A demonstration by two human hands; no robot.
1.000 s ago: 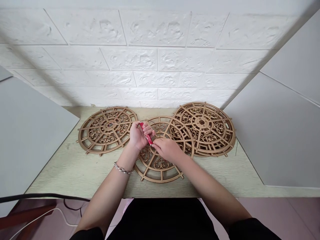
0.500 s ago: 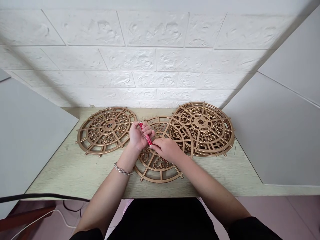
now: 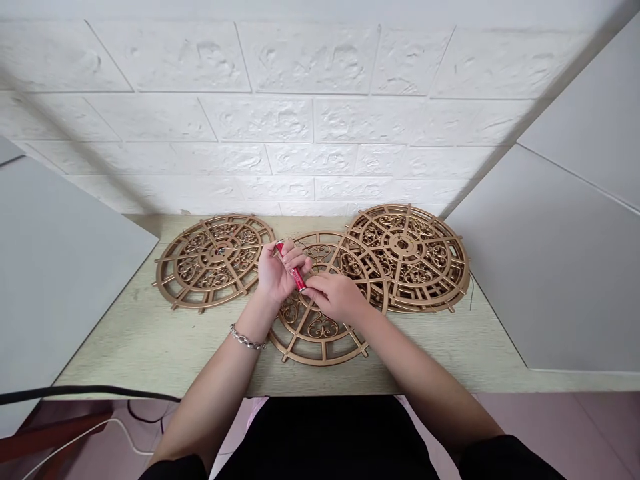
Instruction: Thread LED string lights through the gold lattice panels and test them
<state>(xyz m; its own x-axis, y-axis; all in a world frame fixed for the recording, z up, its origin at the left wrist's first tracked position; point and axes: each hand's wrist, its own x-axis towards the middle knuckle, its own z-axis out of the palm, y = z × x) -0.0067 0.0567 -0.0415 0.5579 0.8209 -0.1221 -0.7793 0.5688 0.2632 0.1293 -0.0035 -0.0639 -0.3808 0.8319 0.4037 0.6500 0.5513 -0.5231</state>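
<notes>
My left hand (image 3: 277, 275) is closed around a thin red tube (image 3: 295, 273), which slants from upper left to lower right. My right hand (image 3: 337, 298) pinches the tube's lower end with its fingertips. Both hands hover over the middle gold fretwork wheel (image 3: 320, 337), which lies flat on the table. A silver bracelet (image 3: 246, 340) sits on my left wrist. A thin dark wire loops up from near the tube's top end.
A second gold wheel (image 3: 213, 259) lies at the left and a stack of wheels (image 3: 407, 257) at the right, overlapping the middle one. Grey panels (image 3: 540, 267) flank the pale wooden table (image 3: 150, 340). A white brick wall stands behind. Cables (image 3: 75, 393) hang at lower left.
Both hands have stayed in place on the red tube, with only slight finger shifts. The wheels have not moved.
</notes>
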